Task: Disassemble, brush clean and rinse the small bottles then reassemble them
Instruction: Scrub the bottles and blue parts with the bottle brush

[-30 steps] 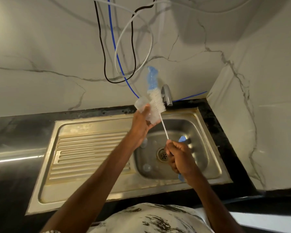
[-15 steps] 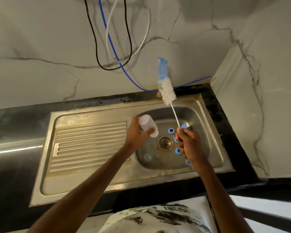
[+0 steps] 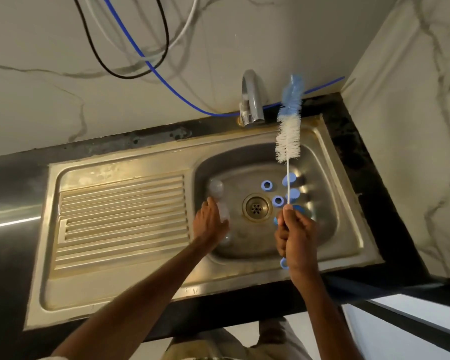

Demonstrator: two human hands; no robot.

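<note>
— While the right hand is clenching the brush by its wire stem, where is the bottle lying relative to the grip?
— The bottle is lying on the basin floor of the sink, left of the drain, its long axis running roughly away from the person. The left hand is resting on it from the near-left side and is much the nearer hand. The right hand is standing across the drain, well apart.
— Is the left hand grasping it?
— That cannot be told. The fingers are covering the bottle's left side, but the back of the hand is hiding whether they are curling round it.
— Which way is the brush pointing?
— Its stem is running up and away from the fist, with the bristles high over the basin's far right, near the tap. By judgement, brush and bottle mouth are needing to be brought together across the drain.
— What is proving hard to make out?
— Which end of the bottle is the mouth: clear plastic is blending into steel. A second bottle is lying just beyond it, and a third just nearer, partly behind the hand. Blue caps are lying right of the drain, and the right hand is covering some of them.
</note>
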